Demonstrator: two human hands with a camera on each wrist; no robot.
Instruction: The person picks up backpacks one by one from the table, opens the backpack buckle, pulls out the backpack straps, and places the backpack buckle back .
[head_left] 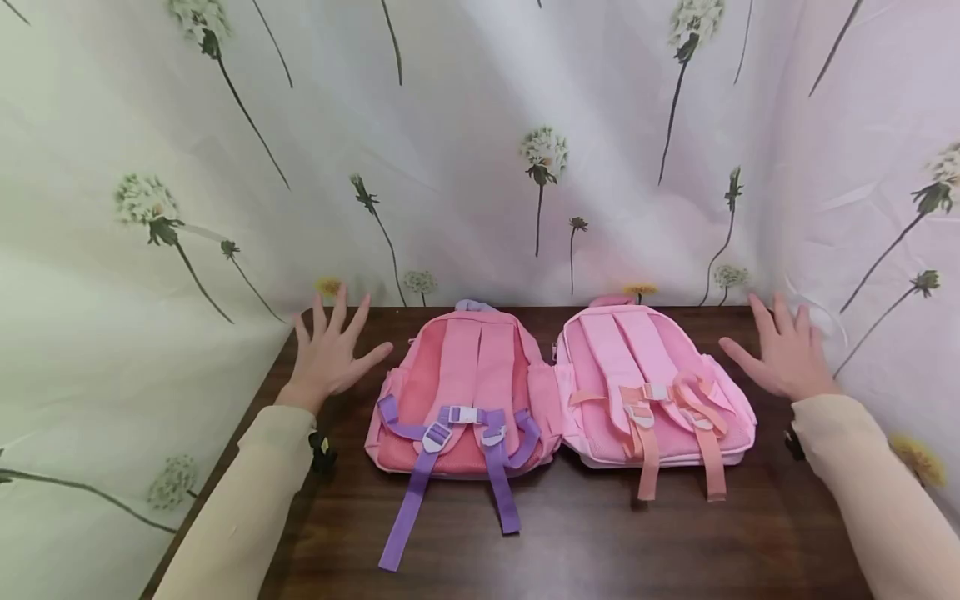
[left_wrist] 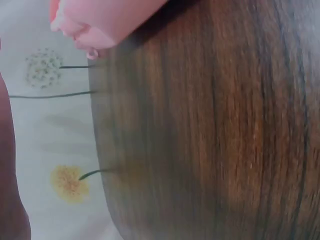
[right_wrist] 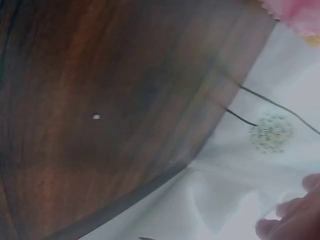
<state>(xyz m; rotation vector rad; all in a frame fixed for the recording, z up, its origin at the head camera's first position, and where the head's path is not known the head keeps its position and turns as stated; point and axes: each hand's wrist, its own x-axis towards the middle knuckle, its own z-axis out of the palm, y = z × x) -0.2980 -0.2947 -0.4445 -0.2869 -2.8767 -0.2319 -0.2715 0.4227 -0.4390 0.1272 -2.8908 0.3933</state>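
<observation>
The left hand [head_left: 327, 358] and right hand [head_left: 789, 358] splay their fingers wide near the brown table's [head_left: 600, 542] edges. Between them lie a coral-pink backpack [head_left: 459, 367] with purple straps [head_left: 501, 487] (buckled, ends trailing) and, touching it, a paler pink backpack [head_left: 647, 350] with peach straps [head_left: 709, 467]. Flowered cloth [head_left: 465, 125] hangs behind.

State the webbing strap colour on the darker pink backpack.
Purple webbing straps, clearest in the head view.

Dk wood tbl [head_left: 600, 542]; coral-pink bkpk [head_left: 459, 379] & lt-pink bkpk [head_left: 660, 362] on it, side by side.
</observation>
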